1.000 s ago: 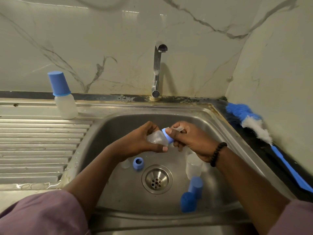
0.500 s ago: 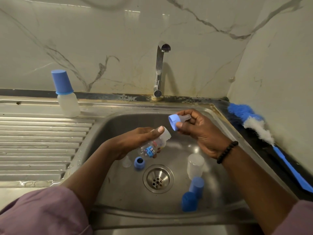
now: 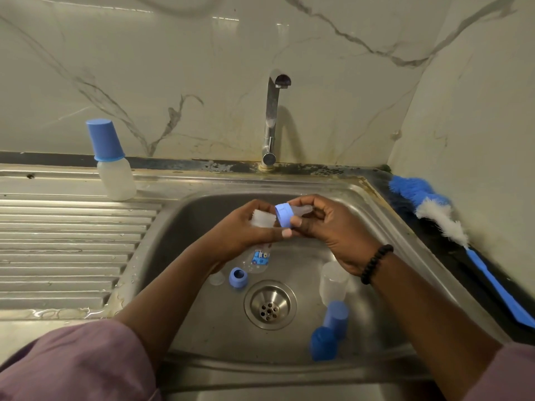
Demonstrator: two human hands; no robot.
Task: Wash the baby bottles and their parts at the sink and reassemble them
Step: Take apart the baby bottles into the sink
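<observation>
Collar (image 3: pixel 283 215) brought back to bottle (image 3: pixel 262 219)

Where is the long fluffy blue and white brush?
The brush lies on the dark counter to the right of the sink, along the right wall, with its fluffy head toward the back corner and its blue handle pointing toward the person.

We see a marble wall (image 3: pixel 202 68) behind the sink and a beaded bracelet (image 3: pixel 376 263) on one wrist.

Both forearms reach forward from mauve sleeves and meet in the middle. The left hand (image 3: pixel 246 230) has its fingers curled in a grip, thumb pointing right. The right hand (image 3: pixel 333 227) pinches with thumb and fingertips, a dark beaded bracelet on its wrist.
</observation>
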